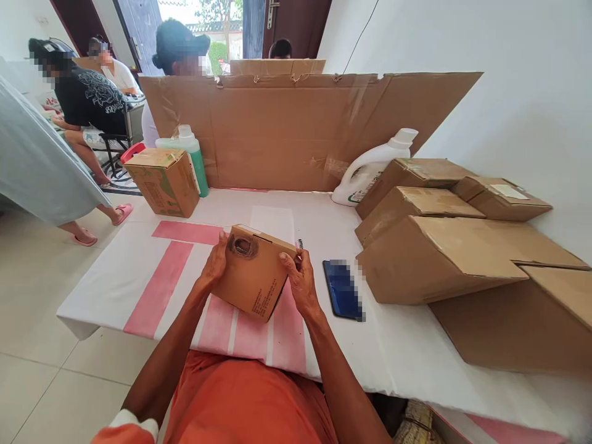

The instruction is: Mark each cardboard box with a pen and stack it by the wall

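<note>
A small brown cardboard box (252, 274) is held tilted above the cloth-covered table, between both hands. Its facing side carries a dark scribbled oval at the upper left and small printed lines low on the right. My left hand (216, 259) is closed on the box's left edge. On the right edge, my right hand (300, 277) grips with the thumb over the front; its other fingers are partly hidden. A thin dark pen-like thing (300, 243) sticks up at the right fingers, too small to name surely. A phone (343, 290) lies just right of that hand.
Several cardboard boxes (467, 246) are stacked along the table's right side, with a white jug (377, 166) behind them. At back left stand a carton (161, 182) and a green-liquid bottle (197, 160). A cardboard panel (277, 132) rises across the back; people sit beyond.
</note>
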`<state>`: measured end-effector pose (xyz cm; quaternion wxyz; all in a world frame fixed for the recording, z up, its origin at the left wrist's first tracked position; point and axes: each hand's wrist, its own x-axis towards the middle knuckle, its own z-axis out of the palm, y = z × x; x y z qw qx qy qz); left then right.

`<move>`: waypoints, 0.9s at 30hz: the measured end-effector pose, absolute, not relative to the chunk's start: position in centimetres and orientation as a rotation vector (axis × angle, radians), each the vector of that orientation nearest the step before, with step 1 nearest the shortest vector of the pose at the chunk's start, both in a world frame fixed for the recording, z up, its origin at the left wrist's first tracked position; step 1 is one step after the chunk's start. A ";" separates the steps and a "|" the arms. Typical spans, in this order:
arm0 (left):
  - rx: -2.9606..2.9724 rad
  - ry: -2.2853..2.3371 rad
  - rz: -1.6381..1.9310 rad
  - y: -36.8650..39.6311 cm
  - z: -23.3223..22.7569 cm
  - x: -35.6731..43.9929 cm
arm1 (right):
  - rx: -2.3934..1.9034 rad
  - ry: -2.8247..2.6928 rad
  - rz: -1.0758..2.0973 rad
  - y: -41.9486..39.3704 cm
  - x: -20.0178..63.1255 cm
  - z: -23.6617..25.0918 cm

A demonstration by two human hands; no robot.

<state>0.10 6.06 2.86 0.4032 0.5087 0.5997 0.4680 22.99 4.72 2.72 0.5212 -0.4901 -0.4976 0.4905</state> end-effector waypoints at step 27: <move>1.393 1.733 1.181 -2.3 5.7 3.9 | -1.572 -1.623 0.334 1.3 19.7 6.1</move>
